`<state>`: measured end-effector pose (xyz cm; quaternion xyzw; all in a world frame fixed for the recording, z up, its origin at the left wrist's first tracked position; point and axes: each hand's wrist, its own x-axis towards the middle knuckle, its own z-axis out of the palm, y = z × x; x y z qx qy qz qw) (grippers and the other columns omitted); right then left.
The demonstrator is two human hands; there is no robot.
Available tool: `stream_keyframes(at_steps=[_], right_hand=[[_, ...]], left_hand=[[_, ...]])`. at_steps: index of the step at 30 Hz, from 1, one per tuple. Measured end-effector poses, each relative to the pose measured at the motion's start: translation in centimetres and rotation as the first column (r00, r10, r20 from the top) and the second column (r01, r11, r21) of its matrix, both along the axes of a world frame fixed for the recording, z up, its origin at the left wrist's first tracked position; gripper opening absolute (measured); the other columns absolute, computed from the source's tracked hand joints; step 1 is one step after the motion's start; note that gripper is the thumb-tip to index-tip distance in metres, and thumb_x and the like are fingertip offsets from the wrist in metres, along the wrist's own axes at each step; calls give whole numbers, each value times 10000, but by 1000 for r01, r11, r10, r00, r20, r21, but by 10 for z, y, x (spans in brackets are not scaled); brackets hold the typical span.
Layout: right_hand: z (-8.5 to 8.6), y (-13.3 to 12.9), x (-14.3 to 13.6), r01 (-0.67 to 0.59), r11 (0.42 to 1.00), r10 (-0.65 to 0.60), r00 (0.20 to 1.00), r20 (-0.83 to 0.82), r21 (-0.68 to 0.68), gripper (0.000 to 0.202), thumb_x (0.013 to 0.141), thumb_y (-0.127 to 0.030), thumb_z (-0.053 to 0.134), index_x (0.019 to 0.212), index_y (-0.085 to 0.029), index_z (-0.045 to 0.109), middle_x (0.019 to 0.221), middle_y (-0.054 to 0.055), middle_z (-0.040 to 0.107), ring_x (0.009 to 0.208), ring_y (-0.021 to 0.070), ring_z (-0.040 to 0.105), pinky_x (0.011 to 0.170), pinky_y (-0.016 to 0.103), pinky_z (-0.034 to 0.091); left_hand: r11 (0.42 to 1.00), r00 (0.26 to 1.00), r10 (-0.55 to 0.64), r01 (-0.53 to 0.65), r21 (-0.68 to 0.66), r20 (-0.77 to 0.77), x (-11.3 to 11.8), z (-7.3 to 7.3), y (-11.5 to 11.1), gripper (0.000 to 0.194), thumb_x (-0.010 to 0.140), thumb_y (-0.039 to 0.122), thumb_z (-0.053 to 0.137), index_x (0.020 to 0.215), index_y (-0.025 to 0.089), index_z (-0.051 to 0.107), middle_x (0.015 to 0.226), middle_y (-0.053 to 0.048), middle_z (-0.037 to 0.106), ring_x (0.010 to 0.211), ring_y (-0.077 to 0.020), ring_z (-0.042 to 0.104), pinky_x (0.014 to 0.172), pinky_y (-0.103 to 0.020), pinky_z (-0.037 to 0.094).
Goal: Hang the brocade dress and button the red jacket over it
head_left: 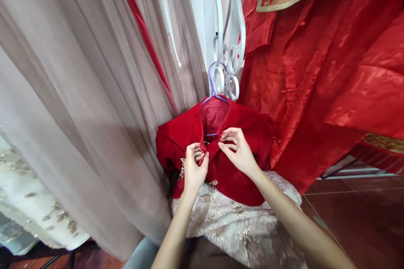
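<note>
A short red velvet jacket [243, 176] hangs on a purple hanger [211, 76], its front partly open at the neck. My left hand [196, 168] is closed on the front edge of the jacket on the left, just below the collar. Opposite it, my right hand [237, 149] pinches the other front edge near a small ornamental fastener [223, 136]. Lower on the front sits another decorative fastener [213, 183]. A jewelled trim piece [182, 169] shows beside my left hand. My fingers partly hide the edges they hold.
White scrolled metalwork [232, 86] stands behind the hanger. Pale sheer curtains [94, 113] fall on the left. Red satin garments [303, 71] hang on the right. Cream fabric with gold embroidery [240, 227] lies below the jacket, and a tiled floor [362, 206] shows at right.
</note>
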<state>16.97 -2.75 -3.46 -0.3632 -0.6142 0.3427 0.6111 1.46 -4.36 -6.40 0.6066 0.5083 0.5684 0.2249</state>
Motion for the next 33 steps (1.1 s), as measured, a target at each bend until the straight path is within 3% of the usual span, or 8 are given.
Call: stream_keyframes(at_steps=[4,9,13,17,21,24,27,33], right_hand=[[-1,11,-5,40,999,-40,999,-16,24,231,800,-390,631,932,-248,506,906,30,610,893,177,630,793,328,559],[3,21,-6,125,989,-130,990,61,77,267,804,-364,622,1034,-246,554,901,31,603,823,172,627,742,328,569],[1,24,-9,192,976,-211,953,216,105,182,816,-343,592,963,-235,591,876,47,571,753,181,601,693,364,586],[-5,26,-12,277,945,-312,926,214,176,109,844,-300,552,924,-230,575,970,77,537,814,198,596,685,367,597],[-6,29,-16,343,917,-387,887,251,202,188,832,-252,557,1017,-222,565,976,79,541,841,207,587,650,340,586],[-4,34,-18,377,905,-422,853,308,195,144,800,-222,579,943,-211,592,910,60,561,787,196,592,633,329,572],[-1,35,-14,354,918,-393,875,284,180,46,790,-226,590,826,-201,605,836,36,604,735,171,606,646,310,571],[3,18,6,149,985,-159,979,123,86,169,767,-351,685,803,-191,646,791,17,677,744,154,648,713,297,582]], left_hand=[[995,1000,9,-11,98,22,9,16,6,171,821,258,589,981,235,533,947,-57,640,883,-176,633,857,-351,516],[984,1000,-29,31,177,-12,14,37,16,188,835,234,566,1020,237,601,1028,-54,663,926,-177,636,890,-352,507],[996,999,-6,2,91,34,21,32,28,195,836,227,560,1030,243,584,1009,-61,673,925,-184,641,859,-361,521],[999,996,46,-47,19,79,28,29,37,210,793,186,595,990,229,537,914,-56,665,839,-170,647,798,-335,532],[999,995,46,-49,24,87,28,31,35,185,768,190,622,894,230,492,842,-33,642,757,-150,637,727,-295,527],[997,998,0,-6,77,70,27,29,28,101,791,209,597,847,221,514,855,-26,642,774,-140,631,717,-268,516],[992,997,16,-25,123,73,27,24,24,46,802,209,582,838,199,556,860,-24,648,790,-135,627,737,-258,506],[988,995,49,-61,140,88,27,20,26,68,793,182,596,852,187,563,850,-18,650,768,-125,621,723,-244,496]])
